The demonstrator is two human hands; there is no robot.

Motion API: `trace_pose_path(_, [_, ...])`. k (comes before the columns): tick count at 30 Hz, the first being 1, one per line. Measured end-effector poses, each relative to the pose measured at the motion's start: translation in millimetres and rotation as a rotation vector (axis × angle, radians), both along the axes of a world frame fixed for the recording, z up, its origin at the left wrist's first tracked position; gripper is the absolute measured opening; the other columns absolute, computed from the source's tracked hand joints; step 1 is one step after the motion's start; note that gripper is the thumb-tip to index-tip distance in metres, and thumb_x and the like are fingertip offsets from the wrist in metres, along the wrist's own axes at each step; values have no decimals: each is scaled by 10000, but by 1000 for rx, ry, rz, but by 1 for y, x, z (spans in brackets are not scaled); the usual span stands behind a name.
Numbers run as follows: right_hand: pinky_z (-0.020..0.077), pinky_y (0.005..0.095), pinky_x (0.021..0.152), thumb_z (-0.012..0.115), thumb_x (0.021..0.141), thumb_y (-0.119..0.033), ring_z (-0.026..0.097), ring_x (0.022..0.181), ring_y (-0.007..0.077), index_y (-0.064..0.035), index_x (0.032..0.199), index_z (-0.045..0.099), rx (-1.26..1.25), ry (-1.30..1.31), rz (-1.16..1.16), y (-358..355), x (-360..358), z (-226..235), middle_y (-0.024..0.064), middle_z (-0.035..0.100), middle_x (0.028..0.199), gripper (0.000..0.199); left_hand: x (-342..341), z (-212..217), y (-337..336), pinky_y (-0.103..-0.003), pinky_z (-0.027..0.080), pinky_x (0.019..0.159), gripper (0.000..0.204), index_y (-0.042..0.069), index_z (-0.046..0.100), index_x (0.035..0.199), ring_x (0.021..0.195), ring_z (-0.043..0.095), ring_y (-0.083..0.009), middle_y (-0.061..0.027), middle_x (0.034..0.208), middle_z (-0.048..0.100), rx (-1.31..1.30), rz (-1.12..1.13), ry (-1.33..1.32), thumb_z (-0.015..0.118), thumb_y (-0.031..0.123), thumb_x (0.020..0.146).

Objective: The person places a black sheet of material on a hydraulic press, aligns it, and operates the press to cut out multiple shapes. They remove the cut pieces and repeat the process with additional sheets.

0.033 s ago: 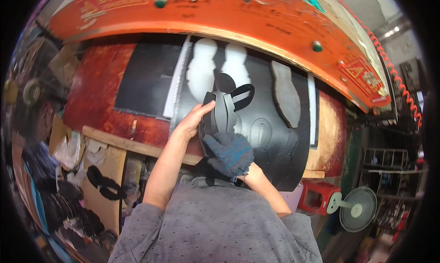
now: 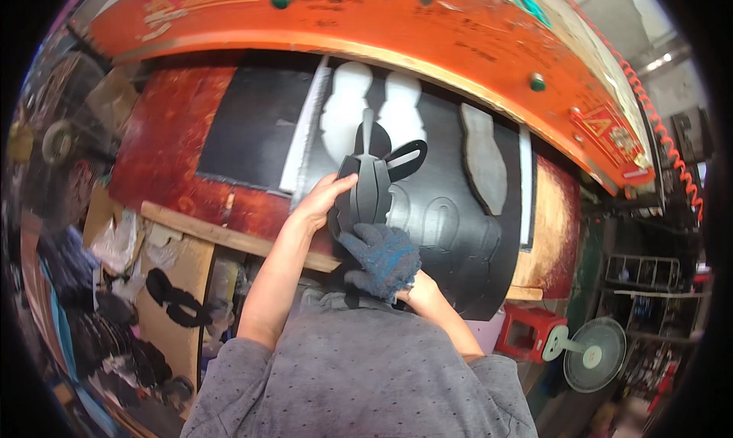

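My bare left hand (image 2: 324, 200) is closed round the left side of a bundle of black, sole-shaped sheet pieces (image 2: 369, 190), its thumb lying on the front. The pieces fan apart at the top; a rounded end and a loop with a slot stick out there. At the bundle's lower end, my right hand (image 2: 382, 258) in a grey and blue knitted glove has its fingers bent around the pieces, partly hiding them. Beneath both hands lies a large black sheet (image 2: 450, 277) marked with sole-shaped outlines.
Two white sole-shaped pieces (image 2: 347, 106) and a grey one (image 2: 484, 155) lie behind the bundle. An orange machine beam (image 2: 458, 37) spans the far side. A wooden edge (image 2: 237, 235) borders the red table (image 2: 164, 140). A red stool (image 2: 527, 331) and fan (image 2: 592, 354) stand right.
A narrow grey-looking strip now stands up at the top of the bundle, and the pieces lean differently. My gloved fingers have shifted slightly. The whole view has moved a little.
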State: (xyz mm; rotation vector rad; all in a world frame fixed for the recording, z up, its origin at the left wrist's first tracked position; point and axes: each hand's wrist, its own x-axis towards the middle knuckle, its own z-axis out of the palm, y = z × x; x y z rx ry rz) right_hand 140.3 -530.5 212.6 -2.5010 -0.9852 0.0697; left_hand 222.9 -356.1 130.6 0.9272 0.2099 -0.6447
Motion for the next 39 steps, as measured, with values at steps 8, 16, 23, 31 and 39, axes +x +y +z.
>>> trace_pose_path(8, [481, 334, 861, 655, 859, -255, 632, 986, 226, -20, 1080, 662, 642, 658, -659, -6, 35, -50, 131, 676, 1041, 323, -55, -19, 48, -311, 491, 904, 444, 10, 557, 1245, 1033, 609, -164, -66, 1142, 637, -7, 249, -183, 715, 111, 842])
trace_pose_path(16, [450, 305, 885, 631, 875, -194, 593, 998, 182, 2, 1123, 649, 1068, 671, -671, 29, 69, -82, 104, 661, 1091, 316, -56, -7, 62, -300, 406, 1000, 520, 5, 536, 1303, 1128, 553, -138, -55, 1228, 609, 35, -54, -319, 724, 152, 841])
trace_pose_path(23, [470, 303, 830, 634, 873, -156, 588, 921, 161, -2, 1132, 639, 1073, 557, -590, 45, 70, -56, 79, 664, 1045, 302, -33, -1, 37, -265, 434, 917, 343, -11, 530, 1210, 1019, 555, -111, -41, 1123, 605, 214, 338, -555, 644, 133, 920])
trace_pose_path(31, [475, 291, 786, 641, 875, -149, 585, 879, 139, 14, 1077, 645, 1071, 670, -591, 51, 72, -37, 78, 650, 1017, 259, -29, 7, 28, -233, 478, 750, 224, 13, 629, 1057, 826, 554, -64, 10, 916, 636, 195, 352, -501, 662, 186, 919])
trace_pose_path(39, [529, 306, 729, 615, 854, -147, 617, 934, 176, 0, 1074, 643, 1087, 795, -798, 26, 104, -56, 110, 647, 1025, 266, -43, 33, 37, -211, 454, 735, 212, 1, 643, 1069, 846, 527, -39, 44, 945, 615, 153, 174, -722, 636, 162, 932])
